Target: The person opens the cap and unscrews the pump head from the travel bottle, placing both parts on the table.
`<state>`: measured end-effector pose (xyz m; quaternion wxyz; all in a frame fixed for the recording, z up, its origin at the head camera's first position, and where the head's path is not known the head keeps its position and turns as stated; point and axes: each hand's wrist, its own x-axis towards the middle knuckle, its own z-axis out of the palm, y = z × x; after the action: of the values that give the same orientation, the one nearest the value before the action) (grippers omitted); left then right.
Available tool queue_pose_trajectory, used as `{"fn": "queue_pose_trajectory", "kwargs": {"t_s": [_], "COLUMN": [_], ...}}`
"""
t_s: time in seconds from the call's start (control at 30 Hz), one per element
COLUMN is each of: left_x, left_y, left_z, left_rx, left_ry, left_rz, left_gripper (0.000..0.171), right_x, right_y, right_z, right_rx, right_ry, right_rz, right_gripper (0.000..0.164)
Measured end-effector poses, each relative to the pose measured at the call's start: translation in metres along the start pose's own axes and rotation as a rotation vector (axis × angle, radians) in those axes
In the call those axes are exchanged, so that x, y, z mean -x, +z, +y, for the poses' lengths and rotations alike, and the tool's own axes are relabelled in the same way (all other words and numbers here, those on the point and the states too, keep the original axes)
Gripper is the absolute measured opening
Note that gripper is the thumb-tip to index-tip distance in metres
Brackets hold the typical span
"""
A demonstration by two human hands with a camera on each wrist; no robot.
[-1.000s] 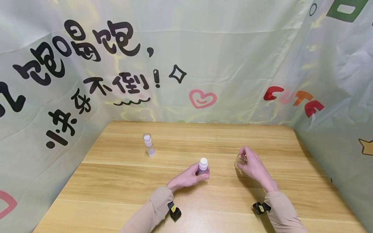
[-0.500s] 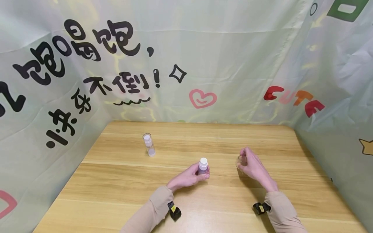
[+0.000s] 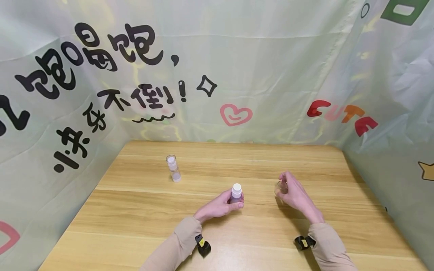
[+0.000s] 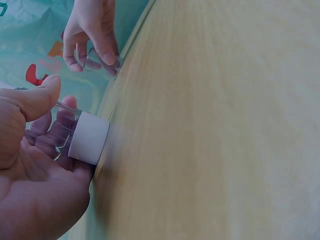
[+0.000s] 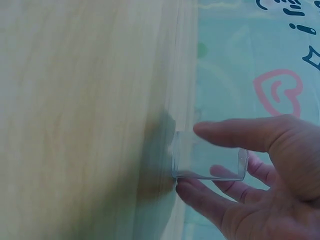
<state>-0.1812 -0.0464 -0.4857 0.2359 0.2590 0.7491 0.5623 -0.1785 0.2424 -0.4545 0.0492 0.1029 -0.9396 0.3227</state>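
Observation:
In the head view, my left hand (image 3: 218, 205) grips a small pump bottle (image 3: 236, 192) with a white top, held upright. Its white base (image 4: 90, 138) is at the tabletop in the left wrist view, fingers behind the clear body and thumb above. To the right, my right hand (image 3: 296, 194) holds a clear cylindrical cap (image 5: 210, 157) between thumb and fingers. One end of that cap is at or very near the table; exact contact cannot be told. A second clear bottle (image 3: 174, 171) with a white pump and clear cap stands farther back on the left.
The wooden table (image 3: 142, 218) meets a printed cloth backdrop (image 3: 271, 67) at its back and sides. A strap with a black device (image 3: 202, 246) is on the left wrist, and a similar black device (image 3: 304, 242) is on the right.
My right hand has shifted very slightly right and down with the clear cap, which shows a little more between the fingers. The left hand and its bottle have stayed put.

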Motion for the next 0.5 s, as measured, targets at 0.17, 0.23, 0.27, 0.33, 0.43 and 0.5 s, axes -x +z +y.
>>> {"fn": "queue_pose_trajectory", "kwargs": {"t_s": [0.17,0.23,0.27,0.33,0.43,0.5], "left_x": [0.0,0.0,0.0,0.001,0.001,0.001], "left_y": [0.0,0.0,0.0,0.0,0.0,0.0], "left_z": [0.001,0.001,0.002,0.002,0.001,0.001], "left_rx": [-0.01,-0.013,-0.014,-0.017,-0.015,-0.013], "left_ry": [0.003,0.005,0.007,0.007,0.007,0.005], "left_rz": [-0.007,-0.01,-0.009,-0.009,-0.01,-0.013], "left_gripper": [0.026,0.026,0.026,0.026,0.026,0.026], "right_x": [0.003,0.004,0.004,0.005,0.006,0.007], "right_y": [0.0,0.001,0.003,0.006,0.013,0.017], "right_z": [-0.005,-0.008,-0.01,-0.014,-0.021,-0.026], "right_rx": [-0.02,-0.03,-0.04,-0.067,-0.137,-0.193], "right_ry": [0.025,0.005,-0.009,-0.041,-0.085,-0.101], "right_rz": [-0.013,0.02,0.043,0.096,0.171,0.204], "right_gripper": [0.061,0.062,0.062,0.062,0.061,0.061]}}
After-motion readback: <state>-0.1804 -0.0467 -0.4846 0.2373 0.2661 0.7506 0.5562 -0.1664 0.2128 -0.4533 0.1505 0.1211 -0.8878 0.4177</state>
